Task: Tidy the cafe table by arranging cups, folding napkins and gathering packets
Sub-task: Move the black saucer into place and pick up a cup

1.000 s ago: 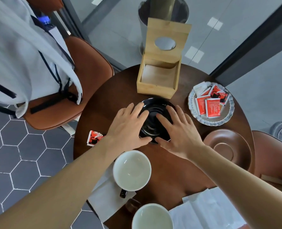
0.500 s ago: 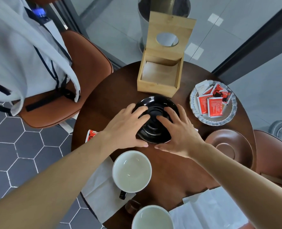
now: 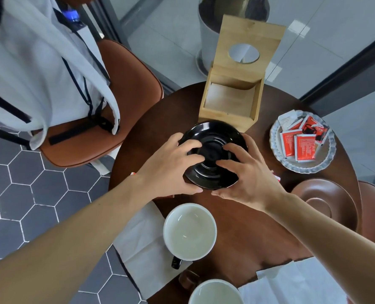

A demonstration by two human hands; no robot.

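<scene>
A glossy black saucer [image 3: 214, 137] sits mid-table, just in front of the wooden napkin box [image 3: 230, 106]. My left hand [image 3: 171, 165] grips its left side and my right hand [image 3: 250, 174] its right side. Fingers are curled on top and both thumbs are at the near rim. A white-lined cup [image 3: 190, 231] stands on a white napkin [image 3: 138, 249], and a second cup [image 3: 215, 292] is at the bottom edge. Another napkin [image 3: 292, 284] lies bottom right. Red packets [image 3: 304, 147] fill a white dish [image 3: 300, 167]. My hands partly hide loose packets.
A brown saucer [image 3: 327, 205] lies at the table's right edge. A brown chair [image 3: 125, 102] carrying a white backpack [image 3: 28, 62] stands left of the round wooden table [image 3: 248, 227]. Beyond the table are a grey planter [image 3: 206, 36] and a glass wall.
My fingers went from lying flat over the black saucer to curling onto it, with thumbs hooking the near rim. The saucer looks slightly raised and nearer the box.
</scene>
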